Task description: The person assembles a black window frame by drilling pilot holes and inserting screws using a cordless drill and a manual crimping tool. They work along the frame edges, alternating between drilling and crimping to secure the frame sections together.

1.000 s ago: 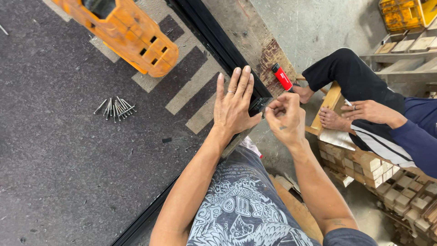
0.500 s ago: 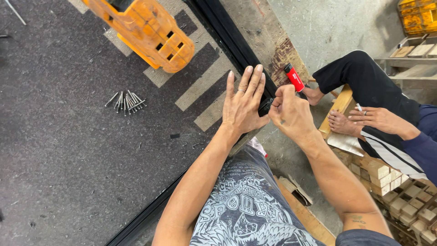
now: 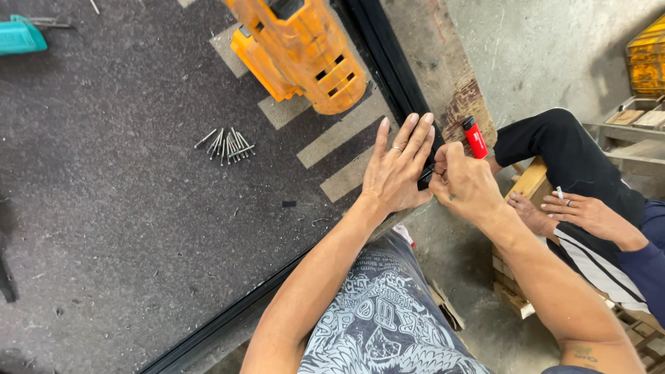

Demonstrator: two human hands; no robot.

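My left hand (image 3: 398, 170) lies flat, fingers spread, on the dark carpeted board (image 3: 125, 228) next to its black edge strip (image 3: 377, 48). My right hand (image 3: 463, 181) is closed around a small black piece (image 3: 424, 180) at that edge, right beside my left fingers. A red lighter (image 3: 475, 137) lies on the worn wooden ledge just beyond my right hand.
An orange power tool (image 3: 305, 48) rests on the board above my hands. Several loose nails (image 3: 227, 144) lie to the left, and a teal tool (image 3: 21, 34) sits at the top left corner. Another person sits at right, a hand (image 3: 578, 211) by a foot, near wood blocks (image 3: 512, 294).
The view has shifted, so the board, tool and nails sit lower and further right in frame. Both hands stay together at the black edge strip.
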